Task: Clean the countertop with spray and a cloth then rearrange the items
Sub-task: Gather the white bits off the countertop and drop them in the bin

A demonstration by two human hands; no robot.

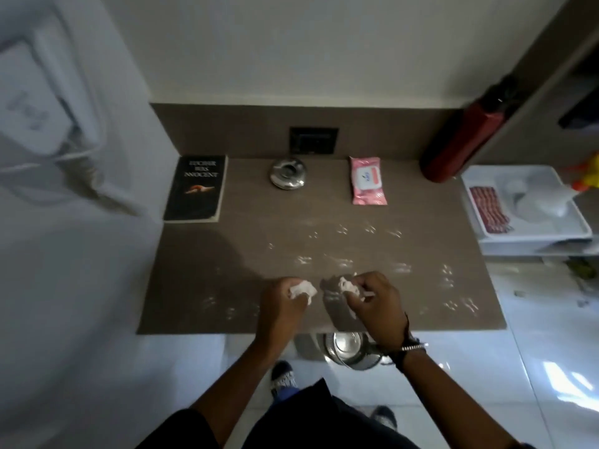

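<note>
A brown countertop (259, 228) carries white flecks of spray across its front and right part. My left hand (282, 306) is closed on a crumpled white tissue (301, 290) just above the front edge. My right hand (372, 303) grips another crumpled white tissue piece (348, 285) a little to the right; the two pieces are apart. Along the back stand a black book (194, 189) at the left, a round metal ashtray (287, 173) in the middle and a pink wet-wipes pack (369, 180) to the right.
A red cylinder (460, 140) leans in the back right corner. A white tray (577, 234) with a red packet and a white spray bottle (544, 202) sits on a shelf to the right. A metal bin (348, 350) stands on the floor under the front edge. A dark wall socket (313, 140) is behind.
</note>
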